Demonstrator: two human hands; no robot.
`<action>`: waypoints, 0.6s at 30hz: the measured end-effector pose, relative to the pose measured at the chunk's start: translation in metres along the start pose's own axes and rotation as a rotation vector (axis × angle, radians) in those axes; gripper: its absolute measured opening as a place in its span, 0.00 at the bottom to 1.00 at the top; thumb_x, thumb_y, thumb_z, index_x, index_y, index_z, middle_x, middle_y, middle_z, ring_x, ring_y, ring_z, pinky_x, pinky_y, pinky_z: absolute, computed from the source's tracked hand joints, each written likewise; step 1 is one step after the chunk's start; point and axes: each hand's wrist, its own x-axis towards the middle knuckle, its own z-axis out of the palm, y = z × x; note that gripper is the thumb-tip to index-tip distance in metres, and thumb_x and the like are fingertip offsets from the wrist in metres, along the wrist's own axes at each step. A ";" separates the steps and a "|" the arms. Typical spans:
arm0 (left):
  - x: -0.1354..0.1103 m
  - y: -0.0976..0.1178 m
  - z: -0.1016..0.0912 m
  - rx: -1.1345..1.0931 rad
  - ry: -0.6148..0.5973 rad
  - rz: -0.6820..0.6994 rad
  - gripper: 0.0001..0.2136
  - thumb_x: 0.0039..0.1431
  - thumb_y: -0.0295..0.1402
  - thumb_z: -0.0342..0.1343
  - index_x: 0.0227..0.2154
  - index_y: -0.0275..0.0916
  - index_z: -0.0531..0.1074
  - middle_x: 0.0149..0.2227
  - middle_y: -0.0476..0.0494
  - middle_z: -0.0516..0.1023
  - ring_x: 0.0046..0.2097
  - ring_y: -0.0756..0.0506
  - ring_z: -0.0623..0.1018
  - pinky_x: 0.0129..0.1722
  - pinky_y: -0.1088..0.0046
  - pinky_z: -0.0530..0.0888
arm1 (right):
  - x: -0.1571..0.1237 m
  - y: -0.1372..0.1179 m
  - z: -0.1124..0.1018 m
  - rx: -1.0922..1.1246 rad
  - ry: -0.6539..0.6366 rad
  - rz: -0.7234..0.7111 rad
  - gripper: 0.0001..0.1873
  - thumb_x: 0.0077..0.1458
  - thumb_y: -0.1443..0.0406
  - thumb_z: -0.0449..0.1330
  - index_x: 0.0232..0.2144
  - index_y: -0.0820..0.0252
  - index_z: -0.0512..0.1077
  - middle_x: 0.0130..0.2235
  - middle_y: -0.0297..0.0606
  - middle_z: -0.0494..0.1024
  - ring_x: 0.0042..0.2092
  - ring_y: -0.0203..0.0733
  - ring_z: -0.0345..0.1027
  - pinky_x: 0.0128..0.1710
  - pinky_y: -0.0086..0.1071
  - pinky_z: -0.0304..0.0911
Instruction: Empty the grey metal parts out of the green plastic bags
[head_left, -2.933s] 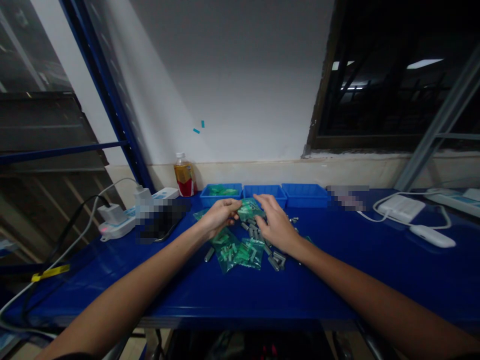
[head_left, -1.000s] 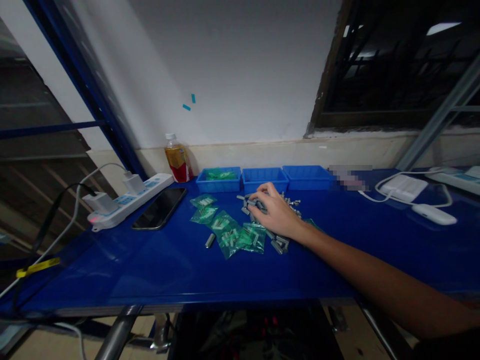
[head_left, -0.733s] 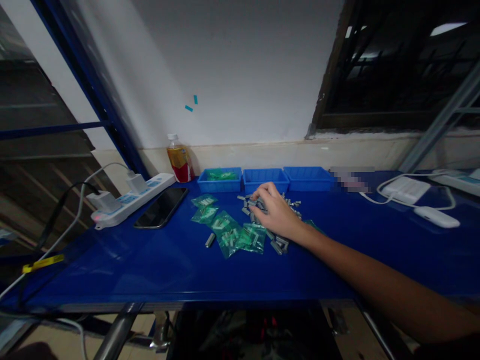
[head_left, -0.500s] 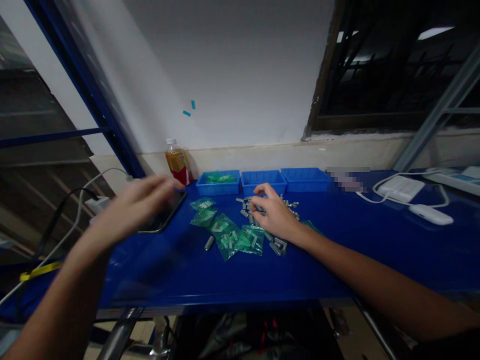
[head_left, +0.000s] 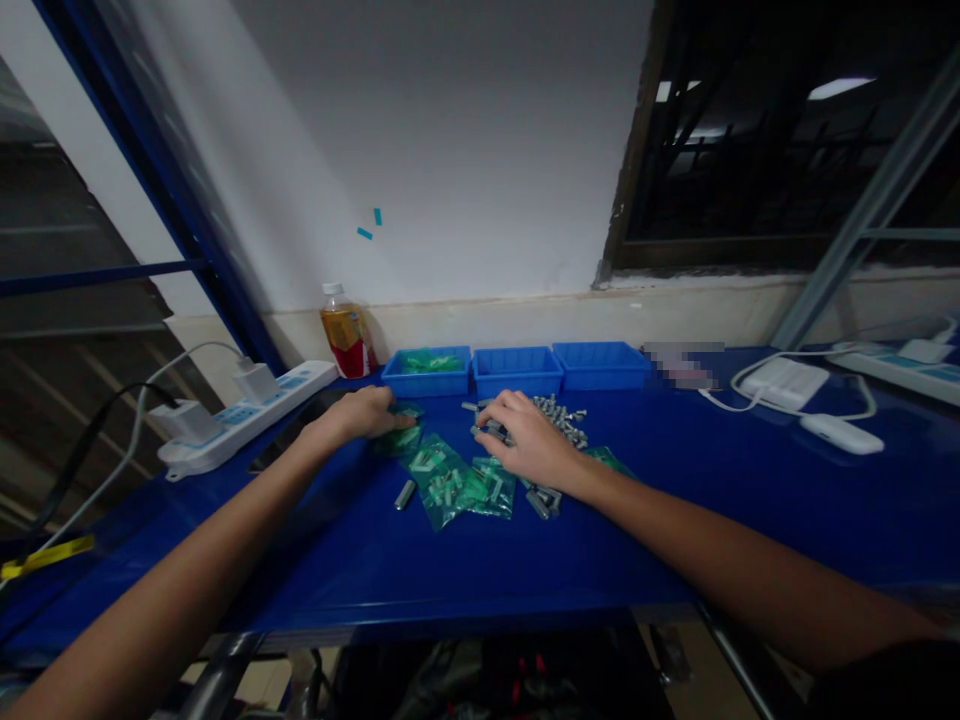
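Head view — left hand (head_left: pixel 365 413), fingers flat on a green bag (head_left: pixel 400 438); right hand (head_left: pixel 525 443), fingers curled over grey pins (head_left: pixel 541 497) beside it — grip uncertain; bagging step, lifting next.

Near edge of the surface (head_left: pixel 465 570) is wide open for reaching in, but further back the green bags (head_left: pixel 450 482), loose metal pins (head_left: pixel 559 412) and three blue trays (head_left: pixel 517 368) crowd the middle, power strip (head_left: pixel 240 412) blocking the left.

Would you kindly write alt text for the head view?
Two bare hands work on a blue table: the left hand rests on a small green bag, the right hand on loose grey metal pins. Three blue trays line the wall behind.
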 end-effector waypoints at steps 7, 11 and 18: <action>-0.016 0.053 -0.010 0.250 -0.031 0.199 0.18 0.51 0.40 0.55 0.43 0.37 0.68 0.44 0.38 0.70 0.39 0.41 0.75 0.37 0.68 0.70 | 0.006 -0.001 0.010 0.061 0.047 0.015 0.11 0.57 0.60 0.56 0.37 0.62 0.70 0.36 0.39 0.73 0.42 0.41 0.62 0.44 0.37 0.57; -0.032 0.097 -0.003 0.268 0.140 0.311 0.08 0.55 0.34 0.51 0.38 0.40 0.66 0.40 0.43 0.71 0.38 0.43 0.75 0.32 0.71 0.68 | 0.010 0.000 0.004 0.237 0.088 0.169 0.15 0.60 0.56 0.51 0.32 0.60 0.70 0.30 0.35 0.73 0.35 0.39 0.64 0.39 0.34 0.57; -0.045 0.103 0.025 0.199 0.154 0.521 0.09 0.56 0.26 0.46 0.39 0.41 0.64 0.40 0.45 0.68 0.36 0.47 0.73 0.31 0.74 0.68 | 0.010 0.007 0.004 0.678 0.077 0.316 0.10 0.55 0.59 0.54 0.35 0.60 0.66 0.23 0.28 0.67 0.27 0.35 0.62 0.29 0.30 0.57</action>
